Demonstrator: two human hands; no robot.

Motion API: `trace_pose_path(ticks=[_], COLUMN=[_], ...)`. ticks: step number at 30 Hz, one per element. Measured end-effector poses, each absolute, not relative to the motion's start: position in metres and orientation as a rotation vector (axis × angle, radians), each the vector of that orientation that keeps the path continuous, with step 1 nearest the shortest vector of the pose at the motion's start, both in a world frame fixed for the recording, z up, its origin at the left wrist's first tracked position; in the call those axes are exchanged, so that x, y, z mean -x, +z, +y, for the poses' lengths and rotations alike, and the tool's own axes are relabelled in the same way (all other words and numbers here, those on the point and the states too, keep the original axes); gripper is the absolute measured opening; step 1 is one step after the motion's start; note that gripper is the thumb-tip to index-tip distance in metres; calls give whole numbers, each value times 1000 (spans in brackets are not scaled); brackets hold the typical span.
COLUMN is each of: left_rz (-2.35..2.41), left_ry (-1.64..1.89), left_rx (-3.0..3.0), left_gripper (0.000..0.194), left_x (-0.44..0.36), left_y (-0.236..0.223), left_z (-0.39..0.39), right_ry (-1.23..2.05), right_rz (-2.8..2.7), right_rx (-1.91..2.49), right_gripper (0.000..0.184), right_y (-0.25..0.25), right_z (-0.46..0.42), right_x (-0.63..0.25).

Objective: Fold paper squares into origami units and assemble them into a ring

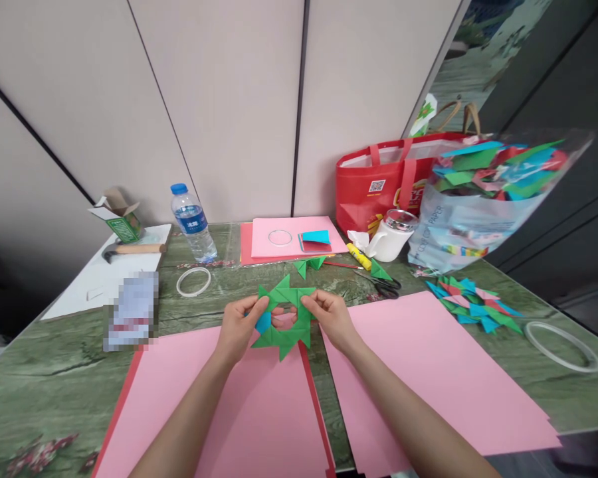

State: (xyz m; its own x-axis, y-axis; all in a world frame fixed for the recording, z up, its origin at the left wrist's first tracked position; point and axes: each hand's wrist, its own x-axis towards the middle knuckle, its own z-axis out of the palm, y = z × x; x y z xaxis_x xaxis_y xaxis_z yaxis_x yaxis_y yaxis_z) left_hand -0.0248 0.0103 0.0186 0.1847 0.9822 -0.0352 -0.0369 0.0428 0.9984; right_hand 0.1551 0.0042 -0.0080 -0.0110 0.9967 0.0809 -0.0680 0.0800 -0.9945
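The left hand (242, 326) and right hand (333, 315) each pinch one side of a spiky green folded-paper ring (299, 337) with one blue section (263, 322) at left. Held above the far edge of a rectangular pink paper sheet (264, 411), it is roughly round without a clear long axis; spikes point outward, one toward the wearer.

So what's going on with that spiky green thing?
A person is holding a spiky folded-paper ring, mostly green with one blue bit. The left hand pinches one side and the right hand the other, above a table with pink sheets. Black scissors lie beyond the right hand, and a colourful pile of paper pieces is farther right.
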Motion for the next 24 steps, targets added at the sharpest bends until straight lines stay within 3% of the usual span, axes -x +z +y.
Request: trace_pose_path(ticks=[8,12,14,17,24], left_rz=[958,832,746,652,672], left_ry=[955,837,783,776,965], left_rx=[-1135,-963,-937,-945,-939], left_gripper=[30,54,56,47,21], left_x=[27,26,24,22,21], left_y=[21,27,28,27,21], left_z=[10,8,6,4,8], right_ry=[1256,1177,1175,1255,1614], right_rz=[-1206,-1368,-1403,-1280,-922], right_rx=[1050,1066,1073,1074,881], right_gripper=[26,28,29,25,38], right_y=[3,6,5,1,2], right_z=[3,0,-1,0,-2], right_x=[-158,-156,-153,-150,-140])
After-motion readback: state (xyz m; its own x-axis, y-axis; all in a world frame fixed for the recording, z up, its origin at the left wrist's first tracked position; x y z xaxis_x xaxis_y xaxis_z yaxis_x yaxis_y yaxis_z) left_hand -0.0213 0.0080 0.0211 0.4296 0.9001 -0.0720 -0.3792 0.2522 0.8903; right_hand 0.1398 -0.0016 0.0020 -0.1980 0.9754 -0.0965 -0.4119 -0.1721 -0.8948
